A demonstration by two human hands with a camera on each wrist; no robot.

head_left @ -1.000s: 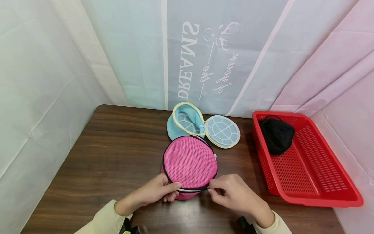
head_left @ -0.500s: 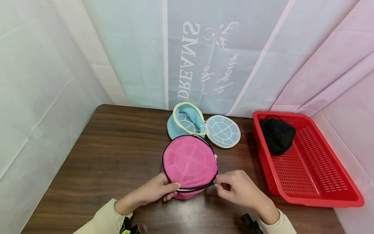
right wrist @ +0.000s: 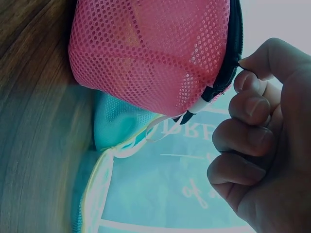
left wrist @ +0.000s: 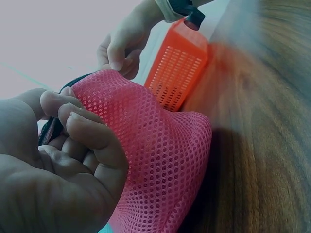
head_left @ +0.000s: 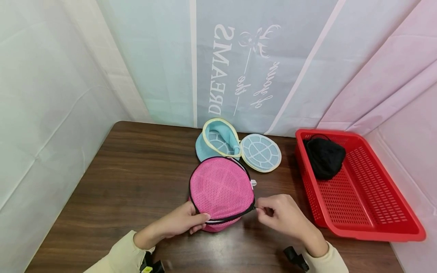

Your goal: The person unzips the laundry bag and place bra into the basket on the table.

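A round pink mesh laundry bag [head_left: 220, 187] with a black zipper round its top edge stands on the table in the head view. My left hand [head_left: 184, 220] grips the front-left rim, thumb on top and fingers beneath. At the bag's front-right edge, my right hand [head_left: 281, 213] pinches the zipper pull [right wrist: 247, 66] between thumb and index finger. A narrow pale gap shows along the zipper near my left thumb. In the left wrist view the mesh side [left wrist: 155, 150] bulges beside my curled fingers. What the bag holds cannot be made out.
Behind the pink bag sits a light blue mesh bag [head_left: 202, 151] with yellow trim, its round lid [head_left: 261, 153] folded open to the right. A red plastic basket [head_left: 375, 233] stands at the right, with a black cloth item [head_left: 324, 159] inside. A printed curtain [head_left: 164, 76] hangs behind the table.
My right hand has moved right and slightly away along the rim, drawing the zipper pull round the bag's front-right edge. My left hand keeps its hold in nearly the same place.
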